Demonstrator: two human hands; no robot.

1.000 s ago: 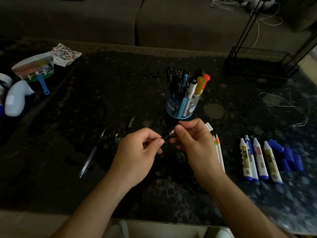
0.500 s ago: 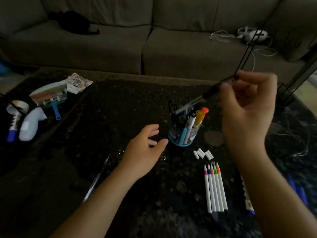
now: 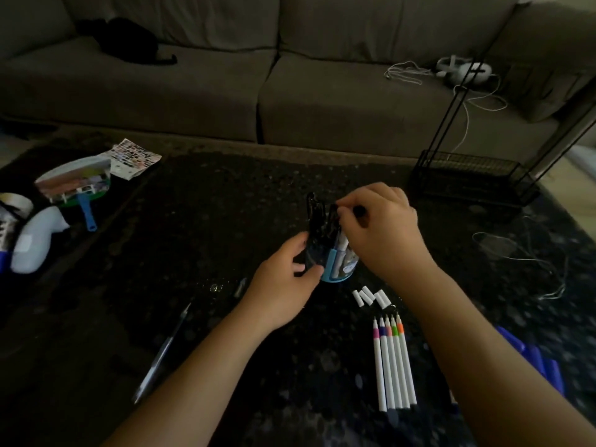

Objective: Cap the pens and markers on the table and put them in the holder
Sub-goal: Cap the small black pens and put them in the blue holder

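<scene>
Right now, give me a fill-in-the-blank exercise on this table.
1. The left hand steadies the blue ____.
2. The right hand is above the holder, lowering a ____ pen.
3. ____ white markers lie side by side, uncapped.
4. The white caps lie between the markers and the ____.

Missing words: holder; black; Five; holder

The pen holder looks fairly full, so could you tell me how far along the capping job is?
Done: several capped pens stand in the holder. In hand: the left hand steadies it while the right hand lowers a black pen in. Left: five uncapped white markers, their caps, and a loose pen.
</scene>
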